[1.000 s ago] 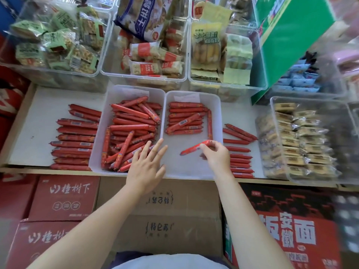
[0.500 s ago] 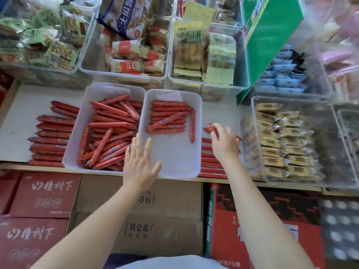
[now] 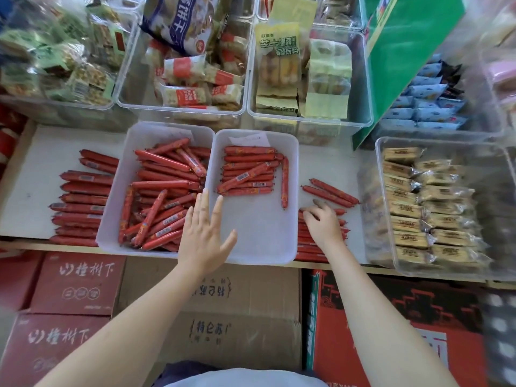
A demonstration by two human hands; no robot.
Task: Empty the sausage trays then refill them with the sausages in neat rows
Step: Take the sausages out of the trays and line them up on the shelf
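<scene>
I'm seeing loose sausages (image 3: 81,203) lying on the shelf | left tray (image 3: 156,191) still heaped | left hand (image 3: 205,233) spread flat, holding nothing | right tray (image 3: 257,224) half emptied | right hand (image 3: 324,223), sausage released since a second ago, curling onto right-side pile (image 3: 329,191), grip unclear.

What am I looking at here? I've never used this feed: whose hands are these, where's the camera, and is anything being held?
There is no machine: a person works bare-handed, and the single camera sits on their head, looking down. The left hand lies open, flat over the near edge where the two white trays meet. The left tray holds a jumbled heap of red sausages; the right tray holds a small stack at its far end. The right hand rests on the loose sausages on the shelf right of the trays; whether it grips one is unclear. More sausages lie in a row on the left.
</scene>
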